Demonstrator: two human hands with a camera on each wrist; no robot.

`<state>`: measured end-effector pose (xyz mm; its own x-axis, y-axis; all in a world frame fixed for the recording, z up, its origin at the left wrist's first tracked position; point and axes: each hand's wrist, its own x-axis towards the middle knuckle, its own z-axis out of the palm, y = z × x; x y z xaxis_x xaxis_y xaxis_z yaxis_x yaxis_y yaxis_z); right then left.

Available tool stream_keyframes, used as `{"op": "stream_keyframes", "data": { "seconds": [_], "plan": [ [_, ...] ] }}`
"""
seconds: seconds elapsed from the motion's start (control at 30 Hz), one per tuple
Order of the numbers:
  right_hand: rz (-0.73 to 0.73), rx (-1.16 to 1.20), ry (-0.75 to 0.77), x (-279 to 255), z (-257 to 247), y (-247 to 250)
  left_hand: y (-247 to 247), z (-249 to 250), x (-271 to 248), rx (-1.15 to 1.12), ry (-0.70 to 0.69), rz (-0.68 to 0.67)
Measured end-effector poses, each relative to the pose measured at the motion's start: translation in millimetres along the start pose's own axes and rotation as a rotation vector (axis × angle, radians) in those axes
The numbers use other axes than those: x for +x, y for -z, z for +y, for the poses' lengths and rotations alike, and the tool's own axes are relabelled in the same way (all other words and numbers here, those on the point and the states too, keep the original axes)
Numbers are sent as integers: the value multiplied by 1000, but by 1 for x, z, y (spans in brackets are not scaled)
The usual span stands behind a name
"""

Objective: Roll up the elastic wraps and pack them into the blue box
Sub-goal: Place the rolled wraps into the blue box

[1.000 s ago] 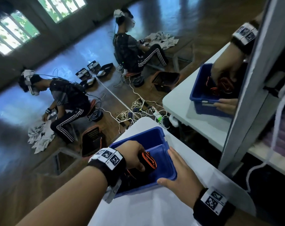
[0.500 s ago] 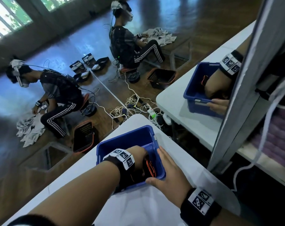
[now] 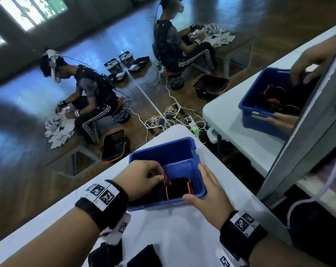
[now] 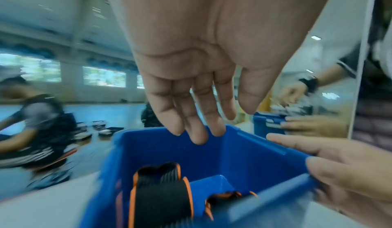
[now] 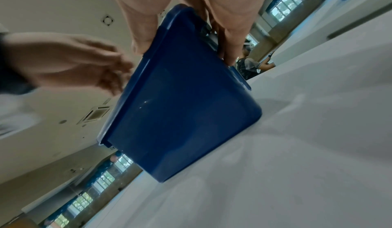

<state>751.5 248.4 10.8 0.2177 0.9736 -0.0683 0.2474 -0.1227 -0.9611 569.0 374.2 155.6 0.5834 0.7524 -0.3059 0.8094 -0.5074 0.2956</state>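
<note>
Blue box (image 3: pixel 164 151) on white table (image 3: pixel 182 234), rolled black-and-orange wraps (image 3: pixel 177 187) inside. Right hand (image 3: pixel 211 195) grips near right corner, thumb over rim. Left hand (image 3: pixel 142 176) above the box's left side, fingers (image 4: pixel 191 114) loose, spread, holding nothing

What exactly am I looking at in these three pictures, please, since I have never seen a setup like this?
No machine here: a person wears one camera on the head and one on each wrist. The head view looks down at a white table beside a mirror, which repeats the scene. On the table stands a blue box holding rolled black elastic wraps with orange edges. The left wrist view looks along the left hand, which hangs open and empty above the box. The right wrist view looks from low down at the right hand, which grips the box's corner, thumb over the rim. More dark cloth lies nearer the person.
</note>
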Motion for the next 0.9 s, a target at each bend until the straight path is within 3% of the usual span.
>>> {"op": "stream_keyframes", "data": {
  "seconds": [0.13, 0.23, 0.3, 0.47, 0.9],
  "plan": [
    [-22, 11, 34, 10, -2, -6, -22, -34, -89, -201, 189, 118],
    [-34, 13, 59, 16, -6, -10, -67, -54, -134, -234, 344, -83],
    [-32, -3, 71, 19, -10, -14, -98, -62, -147, -171, 365, -220],
    [-52, 8, 69, 18, -14, -25, -139, -69, -151, -80, 364, -250],
    [-61, 71, 55, 18, -11, -25, -148, -72, -133, -29, 451, -350]
  ]
}}
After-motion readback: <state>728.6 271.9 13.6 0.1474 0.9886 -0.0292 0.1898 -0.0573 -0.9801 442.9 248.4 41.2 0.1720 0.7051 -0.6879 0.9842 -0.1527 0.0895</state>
